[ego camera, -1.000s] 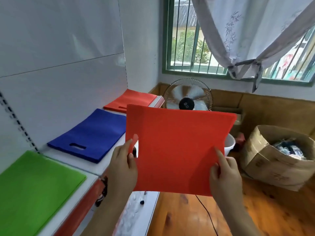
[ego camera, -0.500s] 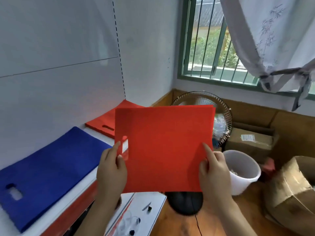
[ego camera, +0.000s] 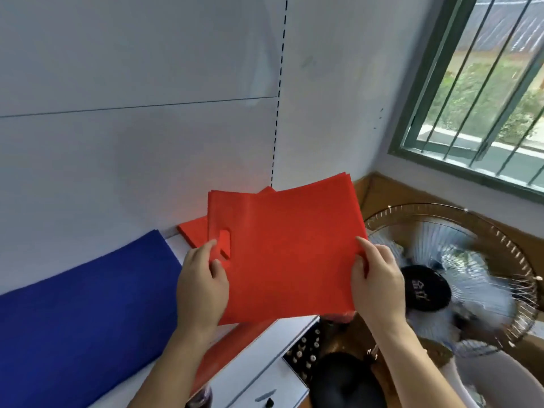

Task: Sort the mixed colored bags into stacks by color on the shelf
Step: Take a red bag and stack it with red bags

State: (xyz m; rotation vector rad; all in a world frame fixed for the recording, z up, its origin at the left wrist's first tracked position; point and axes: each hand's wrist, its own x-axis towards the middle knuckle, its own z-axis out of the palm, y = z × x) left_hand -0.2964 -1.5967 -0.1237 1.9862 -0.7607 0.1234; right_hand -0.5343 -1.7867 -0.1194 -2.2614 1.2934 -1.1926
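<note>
Two hands (ego camera: 203, 285) (ego camera: 378, 285) pinching flat, felt-like red bag (ego camera: 290, 254), above red stack (ego camera: 192, 231)

head view, close, angled down over shelf (ego camera: 259, 343) corner

White shelf (ego camera: 173, 241) carries a blue bag stack (ego camera: 82, 313) beside a red bag stack (ego camera: 194, 231)

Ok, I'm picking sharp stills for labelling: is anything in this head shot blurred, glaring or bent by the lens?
Head view: the fan is smeared, its blades a pale blur; the held red bag and both hands, left and right, stay fairly sharp. Daylight through the window casts a red tint on the white panel above the red stack. The wide lens tilts the window frame.
</note>
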